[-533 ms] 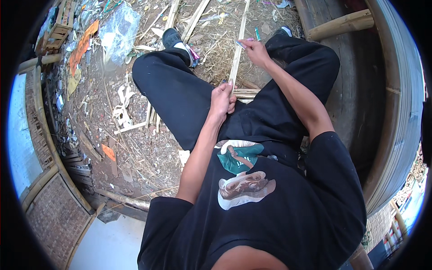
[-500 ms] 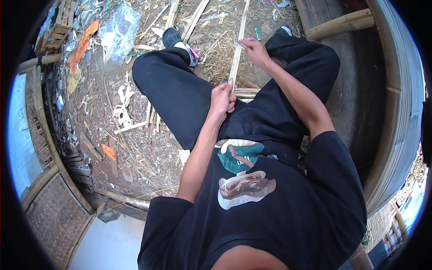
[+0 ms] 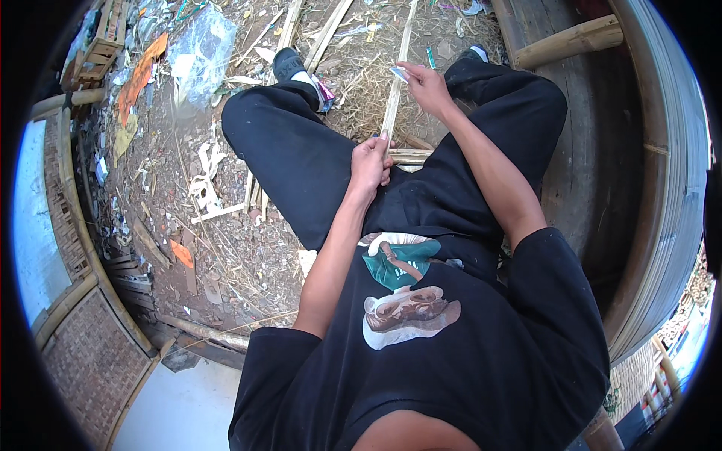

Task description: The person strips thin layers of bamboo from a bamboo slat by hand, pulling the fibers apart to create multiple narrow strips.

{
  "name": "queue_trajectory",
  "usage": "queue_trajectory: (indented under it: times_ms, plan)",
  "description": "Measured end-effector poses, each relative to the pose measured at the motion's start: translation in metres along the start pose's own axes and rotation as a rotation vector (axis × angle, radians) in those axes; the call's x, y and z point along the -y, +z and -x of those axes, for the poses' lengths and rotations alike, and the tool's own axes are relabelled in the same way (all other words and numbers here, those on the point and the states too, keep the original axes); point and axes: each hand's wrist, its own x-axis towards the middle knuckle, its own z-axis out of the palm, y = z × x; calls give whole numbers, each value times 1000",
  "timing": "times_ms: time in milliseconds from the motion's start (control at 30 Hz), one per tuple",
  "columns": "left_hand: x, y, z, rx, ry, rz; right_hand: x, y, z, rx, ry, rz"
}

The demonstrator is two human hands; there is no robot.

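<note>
My left hand [image 3: 371, 162] is closed round the near end of a long, pale wooden strip [image 3: 396, 86] between my thighs. From there the strip runs away from me past my feet. My right hand [image 3: 427, 89] is beside the strip, its fingers pinching a small flat white-and-blue piece [image 3: 400, 73] whose kind I cannot make out. That piece is close to the strip's right edge; whether it touches is unclear. Just right of my left hand, short pale wooden pieces [image 3: 410, 155] lie crosswise at my lap.
Litter and straw cover the ground, with a clear plastic bag [image 3: 201, 59] and orange scraps [image 3: 141, 79] at the left. More pale strips [image 3: 328, 34] lie ahead. A wooden crate [image 3: 102, 45] is far left. On the right stand dark boards [image 3: 575, 150] and a bamboo pole [image 3: 569, 43].
The small piece in my right hand has turned, showing more of its pale face. My right forearm and elbow have shifted slightly left. My left hand keeps its grip on the strip.
</note>
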Motion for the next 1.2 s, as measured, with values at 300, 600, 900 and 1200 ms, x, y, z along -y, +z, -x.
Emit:
queue_trajectory:
  times_ms: [300, 600, 900, 1200]
  plan:
    - [1, 2, 2, 1, -9, -17, -19, 0, -20, -7, -5, 358]
    - [0, 4, 1, -8, -8, -49, -25, 7, -30, -56, -174, 248]
    - [-1, 6, 5, -37, 0, -33, -34, 10, -32, 29, -153, 213]
    - [3, 3, 6, -58, 9, -48, -18, 7, -18, 170, 10, 179]
